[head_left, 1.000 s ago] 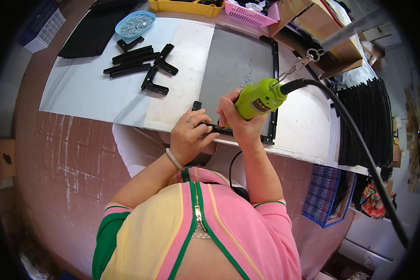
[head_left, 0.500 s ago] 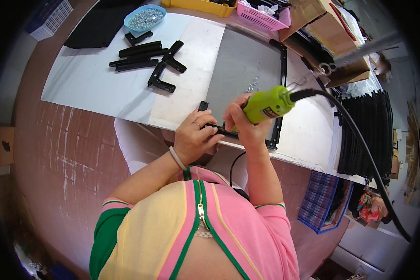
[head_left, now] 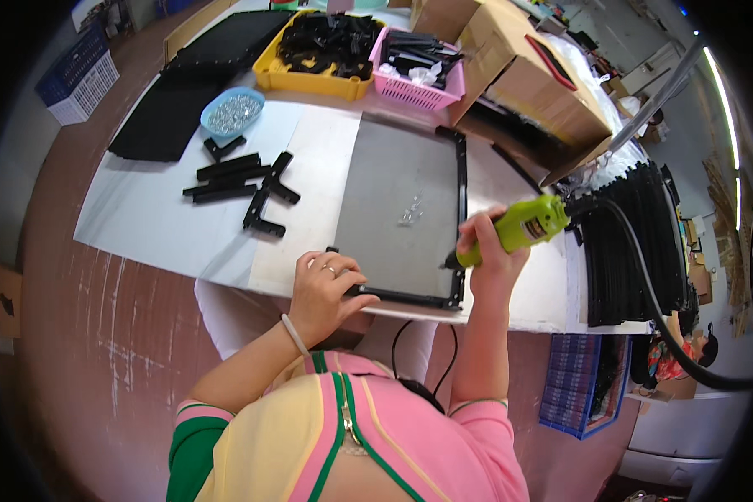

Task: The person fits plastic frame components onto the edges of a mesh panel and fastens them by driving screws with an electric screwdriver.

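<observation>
My right hand point(head_left: 495, 251) is wrapped round a green electric screwdriver point(head_left: 534, 222), its dark tip pointing left, over the right part of a grey mesh-like panel point(head_left: 381, 184). Black framing point(head_left: 462, 180) runs along the panel's right and near edges. With curled fingers, my left hand point(head_left: 322, 293) grips the framing at the near left corner, hiding part of it. Small screws point(head_left: 411, 212) lie loose on the panel. Left of it are black strips point(head_left: 226, 177) and L-shaped black corner pieces point(head_left: 263, 217).
A blue bowl point(head_left: 261, 103) of screws sits at the far left. Behind are a yellow crate point(head_left: 309, 84) of black parts, a pink basket point(head_left: 410, 95) and a cardboard box point(head_left: 527, 84). Black strips point(head_left: 632, 251) are stacked at right. The screwdriver's cable point(head_left: 653, 293) hangs on the right.
My right hand has lifted the screwdriver away from the near edge strip and moved right. My left hand stays at the near left corner. The view has tilted, showing more of the far table.
</observation>
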A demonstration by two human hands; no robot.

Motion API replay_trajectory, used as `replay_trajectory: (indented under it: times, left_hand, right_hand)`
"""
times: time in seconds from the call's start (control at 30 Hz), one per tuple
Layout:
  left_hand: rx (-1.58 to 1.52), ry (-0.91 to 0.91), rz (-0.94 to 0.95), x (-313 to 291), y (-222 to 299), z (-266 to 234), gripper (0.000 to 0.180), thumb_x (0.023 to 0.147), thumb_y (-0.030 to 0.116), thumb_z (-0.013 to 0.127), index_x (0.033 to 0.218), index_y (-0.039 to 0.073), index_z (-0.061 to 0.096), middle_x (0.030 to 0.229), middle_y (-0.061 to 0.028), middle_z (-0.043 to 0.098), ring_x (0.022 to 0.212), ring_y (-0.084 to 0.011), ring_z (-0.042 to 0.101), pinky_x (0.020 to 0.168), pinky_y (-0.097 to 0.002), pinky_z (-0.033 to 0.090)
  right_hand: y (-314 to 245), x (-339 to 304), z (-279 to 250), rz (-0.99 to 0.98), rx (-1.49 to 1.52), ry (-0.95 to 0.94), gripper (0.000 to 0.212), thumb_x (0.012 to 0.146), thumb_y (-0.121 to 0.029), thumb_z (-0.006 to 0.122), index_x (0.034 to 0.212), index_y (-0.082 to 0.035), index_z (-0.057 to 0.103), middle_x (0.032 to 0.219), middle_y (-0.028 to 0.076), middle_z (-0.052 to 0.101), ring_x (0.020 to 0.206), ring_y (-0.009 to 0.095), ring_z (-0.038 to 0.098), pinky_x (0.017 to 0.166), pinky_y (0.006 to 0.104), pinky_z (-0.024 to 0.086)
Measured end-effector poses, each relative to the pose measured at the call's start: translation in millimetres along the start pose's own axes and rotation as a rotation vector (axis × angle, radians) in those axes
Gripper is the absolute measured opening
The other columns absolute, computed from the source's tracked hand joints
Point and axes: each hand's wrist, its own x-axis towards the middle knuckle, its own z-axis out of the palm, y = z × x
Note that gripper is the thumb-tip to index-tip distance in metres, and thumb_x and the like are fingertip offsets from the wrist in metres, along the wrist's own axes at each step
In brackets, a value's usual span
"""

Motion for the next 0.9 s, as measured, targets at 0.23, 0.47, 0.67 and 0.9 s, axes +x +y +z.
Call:
replay_trajectory:
  times: [0.23, 0.47, 0.67, 0.9]
  left_hand:
    - [0.006, -0.124, 0.036, 105, -35, 74, 0.009, 0.083, 0.014, 0.071, 0.087, 0.006, 0.068, 0.090, -0.0108, 0.063, 0.093, -0.0310, 0.058, 0.082, -0.0401, 0.049]
    - [0.170, -0.178, 0.090, 109, -40, 93, 0.015, 0.089, 0.016, 0.066, 0.087, 0.002, 0.062, 0.093, -0.0117, 0.065, 0.097, -0.0290, 0.060, 0.084, -0.0397, 0.050]
    - [-0.273, -0.045, -0.210, 78, -28, 61, 0.011, 0.091, 0.004, 0.063, 0.101, 0.000, 0.067, 0.085, -0.0125, 0.070, 0.081, -0.0247, 0.068, 0.074, -0.0314, 0.054]
    - [-0.865, -0.163, -0.610, 21, 2, 32, 0.015, 0.085, -0.003, 0.068, 0.099, 0.001, 0.074, 0.090, -0.0100, 0.074, 0.084, -0.0139, 0.071, 0.075, -0.0253, 0.055]
  right_hand:
    - [2, -16, -32, -0.033, 0.029, 0.063, 0.011, 0.088, -0.001, 0.070, 0.090, -0.001, 0.059, 0.075, 0.010, 0.066, 0.056, 0.014, 0.060, 0.054, 0.0261, 0.050]
    - [5, -28, -42, -0.003, 0.015, 0.045, 0.012, 0.088, -0.003, 0.072, 0.091, 0.000, 0.061, 0.076, 0.010, 0.066, 0.057, 0.014, 0.061, 0.053, 0.0249, 0.050]
    - [14, -29, -43, 0.078, -0.007, 0.031, 0.012, 0.088, -0.001, 0.071, 0.094, -0.001, 0.061, 0.076, 0.010, 0.067, 0.057, 0.013, 0.061, 0.054, 0.0250, 0.050]
    - [16, -28, -20, 0.079, 0.287, 0.009, 0.012, 0.089, -0.003, 0.070, 0.092, -0.002, 0.058, 0.074, 0.012, 0.066, 0.054, 0.014, 0.060, 0.052, 0.0256, 0.050]
